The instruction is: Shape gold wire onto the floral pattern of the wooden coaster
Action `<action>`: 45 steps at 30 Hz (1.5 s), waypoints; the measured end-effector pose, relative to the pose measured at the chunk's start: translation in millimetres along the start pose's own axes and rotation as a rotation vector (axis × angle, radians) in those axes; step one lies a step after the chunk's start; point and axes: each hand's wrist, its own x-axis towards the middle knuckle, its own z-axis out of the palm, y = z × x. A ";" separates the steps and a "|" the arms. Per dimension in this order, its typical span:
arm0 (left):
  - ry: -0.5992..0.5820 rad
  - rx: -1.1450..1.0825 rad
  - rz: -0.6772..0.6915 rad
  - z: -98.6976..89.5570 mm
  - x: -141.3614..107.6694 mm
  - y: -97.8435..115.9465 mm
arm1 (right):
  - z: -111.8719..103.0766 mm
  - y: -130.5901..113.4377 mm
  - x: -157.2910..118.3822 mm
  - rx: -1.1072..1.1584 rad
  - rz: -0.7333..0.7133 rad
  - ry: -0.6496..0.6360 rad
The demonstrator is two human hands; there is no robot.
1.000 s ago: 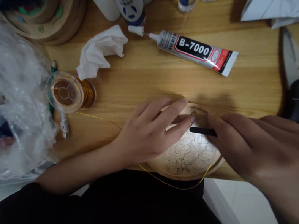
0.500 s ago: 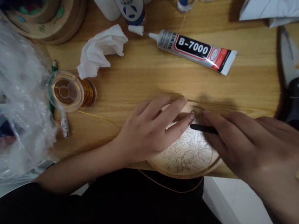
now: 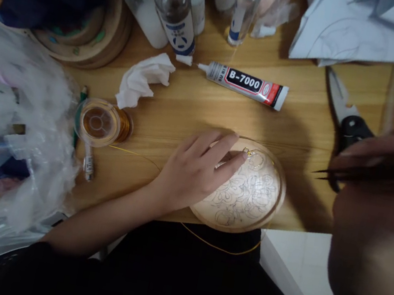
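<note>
A round wooden disc (image 3: 253, 193) with a drawn line pattern lies at the table's front edge. My left hand (image 3: 199, 168) rests on its left side, index finger and thumb close to a small loop of gold wire (image 3: 256, 159) on the upper part of the disc. More of the wire runs left to a clear spool and hangs below the disc. My right hand (image 3: 378, 200), blurred, is raised at the right, away from the disc, closed around dark tweezers (image 3: 333, 175) whose two thin tips point left.
Beyond the disc lie a B-7000 glue tube (image 3: 246, 84) and a crumpled tissue (image 3: 144, 79). The wire spool (image 3: 100, 123) and plastic bags (image 3: 31, 138) are on the left, bottles (image 3: 178, 17) at the back, scissors (image 3: 342, 99) and paper (image 3: 354, 33) at the right.
My right hand has lifted from the disc and moved right with the tweezers, uncovering the wire loop. My left hand stays on the disc. The view has shifted slightly.
</note>
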 end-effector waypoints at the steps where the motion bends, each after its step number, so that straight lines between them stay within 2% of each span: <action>1: -0.002 0.005 0.003 -0.5 -0.1 -0.1 | 1.1 -3.0 -1.9 0.057 0.087 0.037; 2: -0.014 0.013 0.016 -1.2 -0.3 -0.4 | 1.9 -5.8 -4.0 0.090 0.153 -0.089; 5: -0.068 0.044 0.086 -3.2 -0.4 -1.2 | 1.7 -9.0 -8.6 0.085 0.097 -0.321; 8: -0.053 0.051 0.084 -3.8 -0.4 -1.5 | 0.0 -3.6 -9.5 0.063 0.059 -0.417; 11: -0.034 0.039 0.066 -2.9 -0.6 -1.1 | -0.1 1.7 -10.0 0.003 0.075 -0.446; 17: -0.026 0.017 0.053 -2.0 -1.0 -2.1 | 2.3 0.9 -12.3 -0.039 -0.013 -0.474; 20: -0.046 0.010 0.073 -2.3 -0.6 -2.4 | 2.1 0.6 -11.4 -0.024 -0.052 -0.507; 26: -0.047 -0.025 0.009 -2.5 0.4 -0.8 | 0.5 2.5 -8.0 0.068 -0.045 -0.596; 34: -0.074 -0.036 0.011 -1.6 -0.1 -1.4 | 1.1 6.7 -5.5 0.092 -0.078 -0.623; 40: -0.043 -0.037 -0.032 -1.3 1.7 0.1 | 1.0 3.0 -6.5 0.015 -0.057 -0.601; 45: -0.036 -0.022 0.002 -0.4 1.4 -0.5 | 0.8 6.1 -5.5 0.018 -0.088 -0.615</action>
